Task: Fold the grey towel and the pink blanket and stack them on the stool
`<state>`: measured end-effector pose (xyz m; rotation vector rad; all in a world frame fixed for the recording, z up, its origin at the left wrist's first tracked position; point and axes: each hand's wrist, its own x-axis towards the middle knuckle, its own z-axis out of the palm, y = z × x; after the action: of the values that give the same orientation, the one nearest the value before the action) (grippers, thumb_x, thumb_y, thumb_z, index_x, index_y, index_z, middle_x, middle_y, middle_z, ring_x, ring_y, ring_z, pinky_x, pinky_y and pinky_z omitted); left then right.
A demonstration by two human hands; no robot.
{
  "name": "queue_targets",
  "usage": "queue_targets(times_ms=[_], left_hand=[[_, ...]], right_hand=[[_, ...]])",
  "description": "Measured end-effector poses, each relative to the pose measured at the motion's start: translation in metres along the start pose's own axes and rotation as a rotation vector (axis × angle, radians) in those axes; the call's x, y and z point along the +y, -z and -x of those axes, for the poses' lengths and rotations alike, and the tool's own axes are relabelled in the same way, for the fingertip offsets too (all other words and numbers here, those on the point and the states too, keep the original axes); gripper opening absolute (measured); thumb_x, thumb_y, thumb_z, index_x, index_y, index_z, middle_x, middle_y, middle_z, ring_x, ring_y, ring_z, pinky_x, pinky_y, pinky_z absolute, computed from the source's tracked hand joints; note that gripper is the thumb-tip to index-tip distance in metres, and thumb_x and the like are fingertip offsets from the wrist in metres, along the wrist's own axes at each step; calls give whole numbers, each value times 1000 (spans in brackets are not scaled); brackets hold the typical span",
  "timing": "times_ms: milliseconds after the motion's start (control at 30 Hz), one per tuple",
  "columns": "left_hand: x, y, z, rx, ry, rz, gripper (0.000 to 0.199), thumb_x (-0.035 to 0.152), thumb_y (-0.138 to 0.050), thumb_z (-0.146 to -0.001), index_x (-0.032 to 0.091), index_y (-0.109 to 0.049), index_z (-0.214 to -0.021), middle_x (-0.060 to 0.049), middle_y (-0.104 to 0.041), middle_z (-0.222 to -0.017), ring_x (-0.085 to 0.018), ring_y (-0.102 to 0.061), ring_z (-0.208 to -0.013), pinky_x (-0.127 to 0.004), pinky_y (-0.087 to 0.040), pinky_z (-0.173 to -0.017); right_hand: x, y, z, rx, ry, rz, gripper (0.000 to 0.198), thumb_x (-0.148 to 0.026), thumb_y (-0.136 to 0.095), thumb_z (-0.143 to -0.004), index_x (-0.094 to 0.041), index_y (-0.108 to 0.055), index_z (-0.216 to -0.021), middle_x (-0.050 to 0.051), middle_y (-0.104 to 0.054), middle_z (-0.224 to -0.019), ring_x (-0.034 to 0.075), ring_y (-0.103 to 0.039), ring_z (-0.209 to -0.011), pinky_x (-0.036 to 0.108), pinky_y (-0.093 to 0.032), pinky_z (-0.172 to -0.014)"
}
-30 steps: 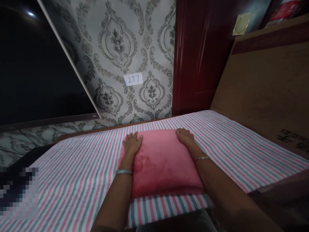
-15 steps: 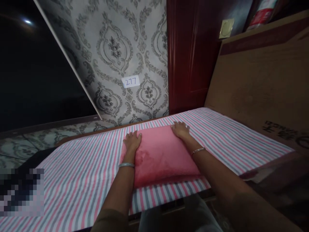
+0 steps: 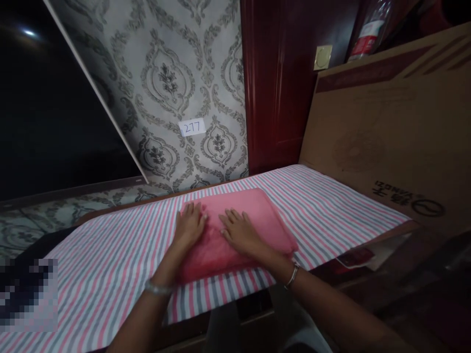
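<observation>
A pink, soft-looking cushion (image 3: 257, 206) lies flat on a striped cloth (image 3: 121, 255) that covers the table. My left hand (image 3: 190, 226) rests palm down on its left side, fingers stretched out. Near the middle of the cushion, my right hand (image 3: 241, 231) lies flat with its fingers spread. Both hands touch the top surface and neither grips it. The fabric looks rumpled and darker between and below the hands.
A large cardboard box (image 3: 368, 127) stands along the right side, with a plastic bottle (image 3: 368, 37) behind its top edge. At the left is a big dark screen (image 3: 62, 108). The patterned wall (image 3: 169, 78) bears a paper label (image 3: 192, 127).
My right hand has moved from the cushion's far right corner to its middle, nearer to me. My left hand has come slightly toward me. The view has shifted a little to the right.
</observation>
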<state>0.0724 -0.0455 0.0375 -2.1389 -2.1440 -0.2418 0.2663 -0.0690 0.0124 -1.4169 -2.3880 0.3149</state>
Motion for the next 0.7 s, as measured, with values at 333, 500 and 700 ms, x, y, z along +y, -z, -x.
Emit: queue_targets(times_ms=[333, 500, 700], left_hand=[[-5, -45, 61, 53, -13, -117, 63, 49, -36, -99, 23, -33, -156, -14, -26, -165, -31, -19, -154, -58, -22, -120], [-9, -48, 60, 132, -52, -50, 61, 48, -34, -100, 21, -38, -154, -17, -30, -163, -33, -24, -152, -61, -26, -116], [-7, -50, 62, 159, -54, -25, 61, 49, -38, -99, 21, -40, -153, -17, -34, -161, -35, -27, -151, -64, -26, -116]], right_hand=[[38, -14, 10, 49, -1, 44, 61, -47, -37, -101, -19, -38, -155, 10, -26, -164, 26, -17, -153, 50, -10, -124], [98, 2, 25, 99, -184, 129, 62, -47, -35, -101, -19, -34, -156, 9, -23, -165, 27, -17, -153, 55, -16, -122], [133, -5, 39, 88, -325, 78, 63, -44, -28, -101, -22, -25, -160, 9, -18, -167, 28, -27, -150, 57, -32, -115]])
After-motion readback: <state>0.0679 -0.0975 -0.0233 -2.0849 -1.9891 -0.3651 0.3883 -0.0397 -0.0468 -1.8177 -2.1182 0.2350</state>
